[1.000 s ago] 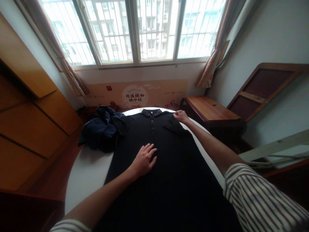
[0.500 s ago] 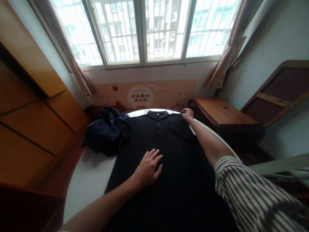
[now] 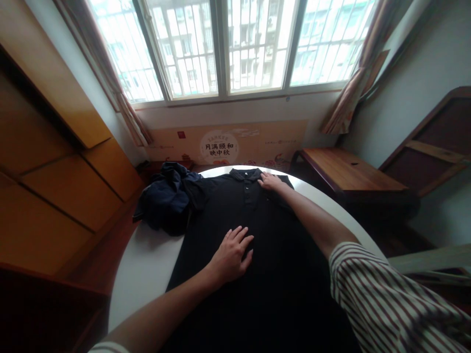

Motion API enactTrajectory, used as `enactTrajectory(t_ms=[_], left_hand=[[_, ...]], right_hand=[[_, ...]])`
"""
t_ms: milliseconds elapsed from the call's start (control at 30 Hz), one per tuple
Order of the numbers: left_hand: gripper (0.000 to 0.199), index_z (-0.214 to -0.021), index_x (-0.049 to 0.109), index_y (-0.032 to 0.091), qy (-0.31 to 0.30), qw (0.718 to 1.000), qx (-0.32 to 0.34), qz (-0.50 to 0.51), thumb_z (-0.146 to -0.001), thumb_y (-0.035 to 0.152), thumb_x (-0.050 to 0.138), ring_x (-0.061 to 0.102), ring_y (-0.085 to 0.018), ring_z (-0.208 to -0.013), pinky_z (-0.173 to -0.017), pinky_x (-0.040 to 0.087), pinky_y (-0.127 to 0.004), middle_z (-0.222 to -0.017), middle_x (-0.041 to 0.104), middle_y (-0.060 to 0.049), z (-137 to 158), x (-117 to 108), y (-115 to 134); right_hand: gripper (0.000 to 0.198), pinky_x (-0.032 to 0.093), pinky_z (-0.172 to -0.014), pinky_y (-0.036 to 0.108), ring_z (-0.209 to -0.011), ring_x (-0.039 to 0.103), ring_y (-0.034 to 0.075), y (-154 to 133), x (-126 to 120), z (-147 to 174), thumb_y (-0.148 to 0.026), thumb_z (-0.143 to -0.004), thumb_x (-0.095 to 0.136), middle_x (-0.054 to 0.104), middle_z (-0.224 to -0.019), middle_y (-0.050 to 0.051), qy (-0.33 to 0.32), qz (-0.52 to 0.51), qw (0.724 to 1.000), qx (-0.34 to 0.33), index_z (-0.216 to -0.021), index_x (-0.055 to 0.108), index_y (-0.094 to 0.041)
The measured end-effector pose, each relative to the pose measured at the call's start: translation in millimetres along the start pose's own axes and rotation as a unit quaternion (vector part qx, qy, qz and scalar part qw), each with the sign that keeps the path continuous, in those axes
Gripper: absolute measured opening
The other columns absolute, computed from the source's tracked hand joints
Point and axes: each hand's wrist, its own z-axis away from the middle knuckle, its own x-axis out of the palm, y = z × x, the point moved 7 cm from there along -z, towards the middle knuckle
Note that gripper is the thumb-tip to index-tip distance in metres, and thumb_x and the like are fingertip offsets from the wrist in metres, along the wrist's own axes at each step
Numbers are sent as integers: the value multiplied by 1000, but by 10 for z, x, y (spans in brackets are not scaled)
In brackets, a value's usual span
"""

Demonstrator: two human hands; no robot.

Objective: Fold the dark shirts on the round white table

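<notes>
A black polo shirt (image 3: 279, 264) lies spread over a white round table (image 3: 136, 264), its collar at the far edge and its buttoned placket facing up. My left hand (image 3: 232, 255) rests flat on the middle of the shirt with the fingers spread. Close to the right side of the collar, my right hand (image 3: 271, 181) lies on the shoulder of the shirt, fingers stretched out towards the left. The sleeve on the right is folded inward, partly hidden under my right forearm.
A heap of dark blue clothing (image 3: 165, 198) sits at the table's far left, touching the shirt's left sleeve. Beyond the table's right side stands a wooden side table (image 3: 353, 169). Yellow cabinets (image 3: 73, 191) line the left, and a barred window (image 3: 221, 49) is ahead.
My right hand has let go of the shirt's right shoulder edge and moved left beside the collar. The right sleeve has shifted inward. My left hand stays in place on the shirt.
</notes>
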Motion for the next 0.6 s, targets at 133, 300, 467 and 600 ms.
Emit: enactTrajectory(t_ms=[133, 300, 467, 600], left_hand=[[46, -140, 50, 21, 7, 1000, 4, -5, -98, 38, 43, 34, -28, -144, -118, 30, -51, -153, 42, -11, -12, -1, 3], [45, -138, 52, 20, 23, 1000, 7, -17, -97, 35, 46, 36, -28, -143, -117, 30, -51, -151, 45, -11, -18, 15, -13], [41, -133, 57, 20, 41, 999, 23, -6, -97, 36, 48, 43, -27, -138, -115, 35, -47, -146, 50, -10, -26, 17, -16], [31, -116, 65, 19, 90, 994, -45, -32, -99, 31, 42, 58, -23, -118, -103, 46, -36, -121, 64, -10, -137, -310, -295]], right_hand=[[51, 27, -114, 56, -144, 31, 35, -347, -53, 376, -31, -99, 42, 32, -156, 24, -13, 20, 999, -44, -144, 43, -8], [54, 25, -117, 50, -145, 31, 31, -830, 119, 1610, -39, -96, 49, 36, -157, 12, -34, 19, 985, -165, -147, 45, -18], [59, 25, -115, 58, -148, 22, 34, -965, 272, 2883, -52, -100, 37, 25, -161, 10, -27, -65, 975, -210, -153, 35, -27], [63, 16, -117, 62, -150, 13, 33, -950, 301, 3443, -56, -99, 36, 16, -163, 7, -36, -86, 980, -175, -156, 26, -30]])
